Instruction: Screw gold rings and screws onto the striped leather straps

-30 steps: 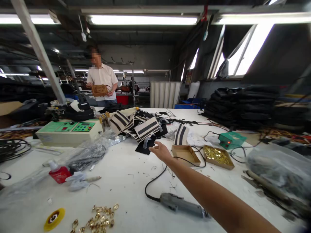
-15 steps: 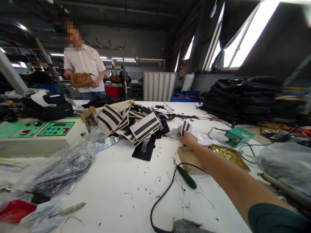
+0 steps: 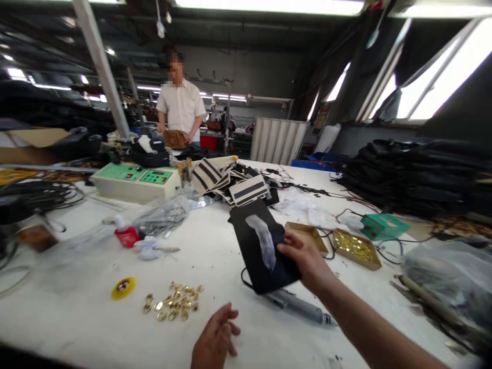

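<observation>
My right hand grips the right edge of a flat black panel, thumb on its face. Fixed along the panel's face is a strip in cloudy clear plastic. The panel is tilted above the white table, over a grey handheld tool with a cord. My left hand is at the near edge, fingers apart, holding nothing. Close to it lie several small gold-coloured metal fittings. Farther back is a heap of striped cream-and-black panels.
Two shallow cardboard boxes stand right: one box and another with gold pieces. Behind is a green device with wires. Left are a control box, a red bottle and a yellow tape roll. A person stands across the table.
My right hand has come back from the far side of the table and now holds the black panel. My left hand has entered view. The view has swung left and shows more table.
</observation>
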`<state>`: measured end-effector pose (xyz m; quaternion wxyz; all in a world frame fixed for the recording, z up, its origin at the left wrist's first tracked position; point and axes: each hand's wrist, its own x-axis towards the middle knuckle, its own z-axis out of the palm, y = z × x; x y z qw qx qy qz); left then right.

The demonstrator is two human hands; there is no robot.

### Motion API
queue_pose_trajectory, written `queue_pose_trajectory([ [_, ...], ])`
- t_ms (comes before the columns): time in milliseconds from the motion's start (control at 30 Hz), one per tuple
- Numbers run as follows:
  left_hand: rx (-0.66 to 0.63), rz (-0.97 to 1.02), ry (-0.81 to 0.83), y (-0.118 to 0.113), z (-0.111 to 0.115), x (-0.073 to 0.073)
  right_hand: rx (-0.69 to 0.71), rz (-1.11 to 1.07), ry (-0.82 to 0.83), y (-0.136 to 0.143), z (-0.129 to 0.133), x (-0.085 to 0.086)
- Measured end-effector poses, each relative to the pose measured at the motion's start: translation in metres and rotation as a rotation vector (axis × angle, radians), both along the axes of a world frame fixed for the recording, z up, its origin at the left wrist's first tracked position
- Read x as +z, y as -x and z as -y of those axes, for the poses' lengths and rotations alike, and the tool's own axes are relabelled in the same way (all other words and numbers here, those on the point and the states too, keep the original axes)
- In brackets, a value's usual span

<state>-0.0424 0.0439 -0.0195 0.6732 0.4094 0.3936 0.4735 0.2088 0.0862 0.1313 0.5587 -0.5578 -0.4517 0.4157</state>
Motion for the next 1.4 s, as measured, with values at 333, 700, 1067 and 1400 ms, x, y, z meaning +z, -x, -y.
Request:
queue_pose_trajectory([
  [333,0.32,0.355,0.513,0.085,0.085,0.008,0.425,0.175,0.303,0.128,0.152,-0.103],
  [700,0.325,0.158,0.464,0.105,0.113,-0.006,0.281,0.931,0.057,0.145,-0.041,-0.115],
  [1067,0.228,0.173,0.458,0.107,0.104,-0.016,0.28,0.866,0.008,0.15,-0.044,-0.143],
  [1400,0.218,-0.019,0.272,0.107,0.106,0.001,0.311,0.275,0.138,0.158,0.085,-0.093],
])
